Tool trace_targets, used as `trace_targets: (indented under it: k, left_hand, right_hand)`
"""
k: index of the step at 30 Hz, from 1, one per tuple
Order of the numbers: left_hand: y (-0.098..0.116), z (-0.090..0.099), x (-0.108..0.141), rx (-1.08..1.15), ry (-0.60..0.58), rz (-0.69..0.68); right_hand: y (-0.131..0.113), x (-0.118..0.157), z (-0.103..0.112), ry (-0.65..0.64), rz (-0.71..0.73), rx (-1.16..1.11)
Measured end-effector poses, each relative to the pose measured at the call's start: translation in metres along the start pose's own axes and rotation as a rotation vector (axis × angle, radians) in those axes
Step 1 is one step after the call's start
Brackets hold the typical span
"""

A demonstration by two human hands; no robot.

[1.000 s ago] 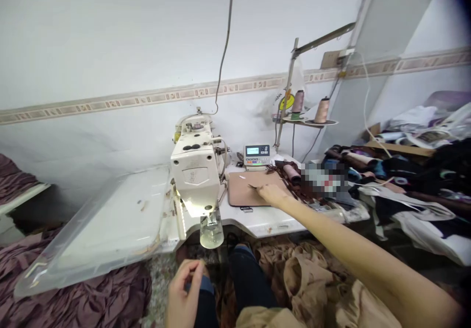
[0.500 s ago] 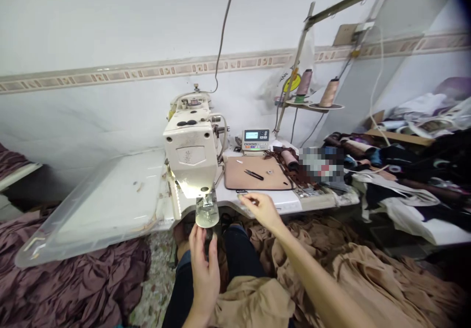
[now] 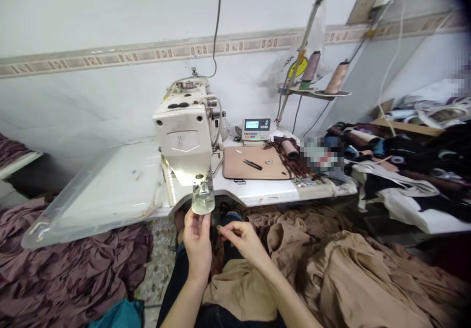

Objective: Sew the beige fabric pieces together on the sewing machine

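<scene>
In front of me is a white sewing machine (image 3: pixel 186 139), its lamp lit above the needle area. A rounded metal plate (image 3: pixel 203 204) juts toward me below the needle. My left hand (image 3: pixel 197 244) reaches up under the plate's front end, fingers stretched and slightly apart, the tips at its lower edge. To the right, over my lap, my right hand (image 3: pixel 243 242) is closed in a pinch. Something small and light shows at its fingertips, too small to name. Thread snips (image 3: pixel 252 164) lie on a tan mat (image 3: pixel 235 158) beside the machine.
A control panel (image 3: pixel 256 125) stands behind the mat. Thread cones (image 3: pixel 336 78) sit on a stand at the right. Brown cloth (image 3: pixel 331 264) is heaped at right and on my lap, with purple cloth (image 3: pixel 81 274) at left. A clear plastic sheet (image 3: pixel 91 195) covers the left tabletop.
My right hand has moved left and down from the table's front edge to beside my left hand, keeping its pinch. My left hand stays at the plate, with thumb and fingers closer together.
</scene>
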State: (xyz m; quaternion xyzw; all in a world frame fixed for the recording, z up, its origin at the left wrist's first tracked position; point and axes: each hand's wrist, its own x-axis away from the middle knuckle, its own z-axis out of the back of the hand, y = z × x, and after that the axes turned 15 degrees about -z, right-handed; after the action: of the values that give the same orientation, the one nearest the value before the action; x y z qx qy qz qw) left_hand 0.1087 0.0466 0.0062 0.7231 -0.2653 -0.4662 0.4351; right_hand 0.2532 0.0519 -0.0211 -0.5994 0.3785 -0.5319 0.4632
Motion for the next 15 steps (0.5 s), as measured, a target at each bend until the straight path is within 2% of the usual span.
trace_targets:
  k: [6, 11, 15]
  left_hand:
    - [0.000, 0.000, 0.009, -0.025, 0.002, -0.004]
    - [-0.006, -0.002, -0.004, -0.017, 0.045, -0.010]
    - [-0.015, -0.004, -0.016, -0.045, 0.115, -0.020]
  right_hand:
    - [0.005, 0.002, -0.014, -0.018, 0.014, -0.007]
    - [0.013, 0.000, -0.027, -0.057, 0.024, -0.036]
    - [0.007, -0.002, -0.031, -0.055, -0.036, -0.172]
